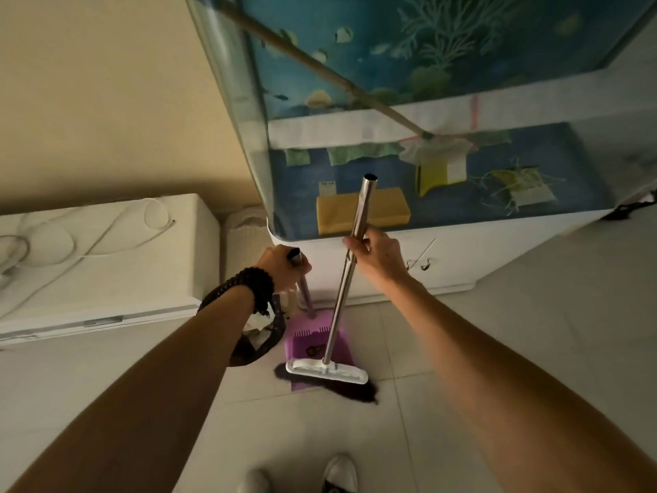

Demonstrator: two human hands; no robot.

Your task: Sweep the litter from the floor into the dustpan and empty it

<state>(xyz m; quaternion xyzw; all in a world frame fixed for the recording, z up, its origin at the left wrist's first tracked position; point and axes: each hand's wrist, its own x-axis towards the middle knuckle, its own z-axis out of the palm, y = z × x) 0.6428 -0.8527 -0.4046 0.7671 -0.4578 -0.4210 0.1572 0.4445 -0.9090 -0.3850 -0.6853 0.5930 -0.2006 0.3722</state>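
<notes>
A purple dustpan stands on the tiled floor against the white cabinet base. My left hand, with a dark bead bracelet on the wrist, grips the top of the dustpan's upright handle. My right hand holds the metal broom handle near its upper end. The broom's white head with dark bristles rests at the dustpan's front lip. No litter is distinguishable in the dim light.
A glass fish tank on a white cabinet stands straight ahead, holding a yellow sponge and a long stick. A white chest appliance with cords on top is at the left. A black bin bag sits beside the dustpan. My shoes are below.
</notes>
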